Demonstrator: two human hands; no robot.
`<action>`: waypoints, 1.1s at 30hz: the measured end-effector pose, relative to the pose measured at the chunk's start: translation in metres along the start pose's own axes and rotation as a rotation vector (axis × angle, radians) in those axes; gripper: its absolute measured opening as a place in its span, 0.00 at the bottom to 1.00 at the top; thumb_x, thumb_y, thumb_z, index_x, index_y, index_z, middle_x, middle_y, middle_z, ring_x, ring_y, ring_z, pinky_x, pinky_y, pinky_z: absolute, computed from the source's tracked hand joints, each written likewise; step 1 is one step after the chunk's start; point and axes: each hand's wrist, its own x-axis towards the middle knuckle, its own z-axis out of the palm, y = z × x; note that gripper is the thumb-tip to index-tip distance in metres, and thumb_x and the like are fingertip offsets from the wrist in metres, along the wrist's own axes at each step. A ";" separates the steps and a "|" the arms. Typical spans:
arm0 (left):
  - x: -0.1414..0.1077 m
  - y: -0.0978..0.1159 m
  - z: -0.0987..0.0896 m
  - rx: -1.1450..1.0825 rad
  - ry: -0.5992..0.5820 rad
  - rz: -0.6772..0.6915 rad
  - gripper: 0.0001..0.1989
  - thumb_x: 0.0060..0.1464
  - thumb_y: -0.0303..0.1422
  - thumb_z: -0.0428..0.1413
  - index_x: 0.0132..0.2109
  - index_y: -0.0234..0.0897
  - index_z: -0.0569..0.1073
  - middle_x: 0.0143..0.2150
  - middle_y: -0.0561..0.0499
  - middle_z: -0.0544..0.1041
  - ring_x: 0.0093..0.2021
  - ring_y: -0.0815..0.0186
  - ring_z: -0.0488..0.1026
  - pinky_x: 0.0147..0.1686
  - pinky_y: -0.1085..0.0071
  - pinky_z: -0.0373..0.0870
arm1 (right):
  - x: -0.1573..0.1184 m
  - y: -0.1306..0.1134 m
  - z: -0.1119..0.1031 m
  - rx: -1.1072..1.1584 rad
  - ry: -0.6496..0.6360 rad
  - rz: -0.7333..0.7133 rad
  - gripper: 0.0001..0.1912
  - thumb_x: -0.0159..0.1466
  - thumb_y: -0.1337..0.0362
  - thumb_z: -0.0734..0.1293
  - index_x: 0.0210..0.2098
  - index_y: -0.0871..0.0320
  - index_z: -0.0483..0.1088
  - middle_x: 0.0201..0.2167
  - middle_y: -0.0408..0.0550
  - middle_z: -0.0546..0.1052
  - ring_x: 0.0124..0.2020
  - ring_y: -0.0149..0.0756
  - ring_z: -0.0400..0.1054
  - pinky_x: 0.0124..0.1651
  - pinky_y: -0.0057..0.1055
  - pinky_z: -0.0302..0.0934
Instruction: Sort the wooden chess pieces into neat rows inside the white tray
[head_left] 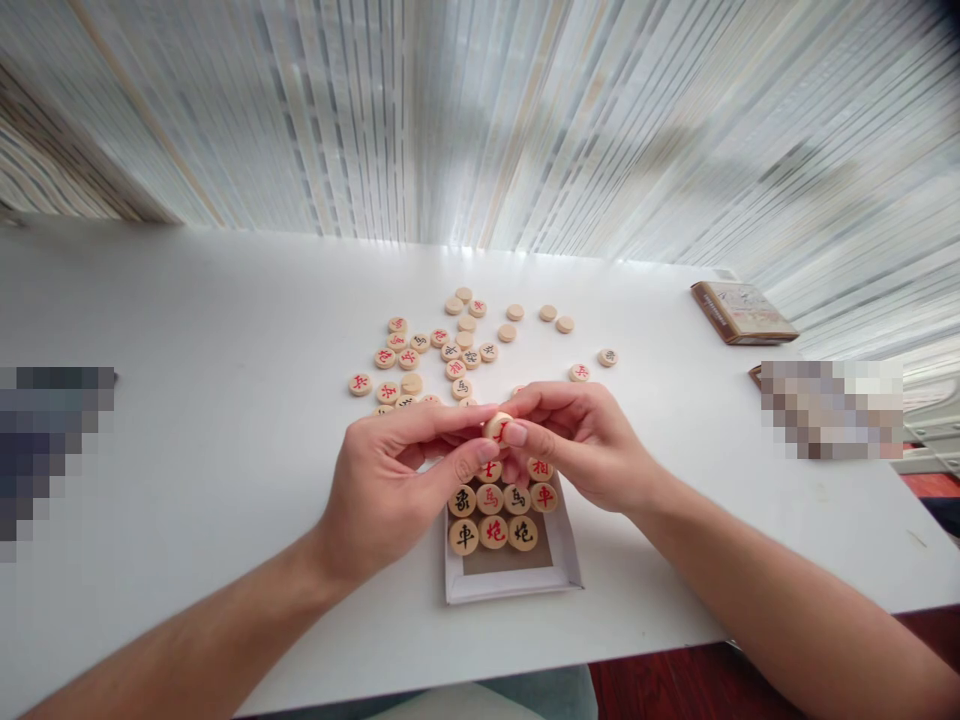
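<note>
Between the fingertips of my left hand [397, 485] and my right hand [589, 445] is one round wooden chess piece [498, 430] with a red character, held by both. Below it, a shallow white box [517, 582] with a brown bottom holds several pieces in rows, marked in red or black. Among them are a red-marked piece [494, 532] and a black-marked piece [523, 533] in the front row. My hands cover part of the box's far end. Beyond my hands, several loose pieces [409, 358] lie scattered, some with blank faces up.
The white table [225, 320] reaches back to a striped curtain [450, 120]. A brown-edged box [744, 311] lies at the right rear, with a blurred item [832, 408] in front of it. Another blurred dark object [45, 440] is at the left edge.
</note>
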 end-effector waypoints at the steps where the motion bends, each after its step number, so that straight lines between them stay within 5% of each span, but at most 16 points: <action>1: 0.000 -0.001 -0.001 0.003 0.005 -0.005 0.13 0.57 0.24 0.69 0.48 0.41 0.88 0.42 0.50 0.89 0.38 0.64 0.87 0.42 0.74 0.87 | 0.000 0.000 0.000 0.006 0.000 0.004 0.10 0.63 0.61 0.81 0.40 0.60 0.83 0.30 0.48 0.84 0.27 0.32 0.78 0.30 0.26 0.77; 8: -0.001 -0.006 -0.003 0.118 0.038 0.012 0.10 0.58 0.27 0.69 0.47 0.38 0.88 0.41 0.48 0.88 0.40 0.64 0.86 0.41 0.73 0.86 | -0.001 0.004 0.009 0.028 0.062 0.011 0.19 0.52 0.67 0.86 0.38 0.59 0.79 0.30 0.44 0.83 0.29 0.31 0.79 0.32 0.23 0.76; 19: 0.006 -0.001 -0.005 0.010 0.084 -0.077 0.05 0.58 0.29 0.68 0.42 0.37 0.88 0.34 0.50 0.87 0.29 0.68 0.82 0.31 0.76 0.82 | -0.004 0.004 0.009 -0.098 0.138 -0.075 0.19 0.56 0.64 0.85 0.42 0.57 0.77 0.28 0.44 0.84 0.25 0.32 0.79 0.28 0.25 0.76; 33: 0.009 -0.007 -0.005 -0.109 0.075 -0.148 0.07 0.54 0.30 0.72 0.42 0.40 0.89 0.30 0.51 0.85 0.27 0.67 0.80 0.30 0.72 0.82 | -0.003 0.009 0.005 -0.346 0.214 -0.272 0.09 0.67 0.65 0.77 0.47 0.54 0.83 0.39 0.49 0.85 0.36 0.36 0.80 0.31 0.29 0.75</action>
